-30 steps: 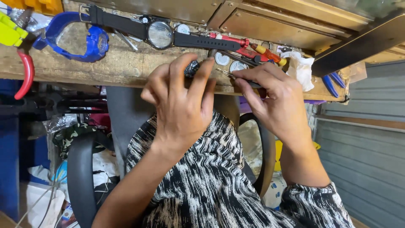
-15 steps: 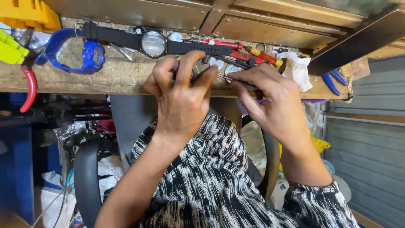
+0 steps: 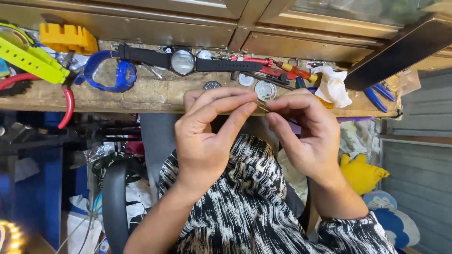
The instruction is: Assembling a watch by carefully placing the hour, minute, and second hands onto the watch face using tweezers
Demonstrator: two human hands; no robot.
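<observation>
Compared with a moment before, both hands are raised off the bench (image 3: 141, 96), below the black wristwatch (image 3: 182, 62). A small metal part (image 3: 262, 107) is pinched between the left hand (image 3: 207, 136) fingertips and the right hand (image 3: 308, 134) fingertips, so fine work seems continued.

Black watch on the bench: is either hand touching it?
No: the black watch lies on the bench, apart from the left hand and right hand.
</observation>
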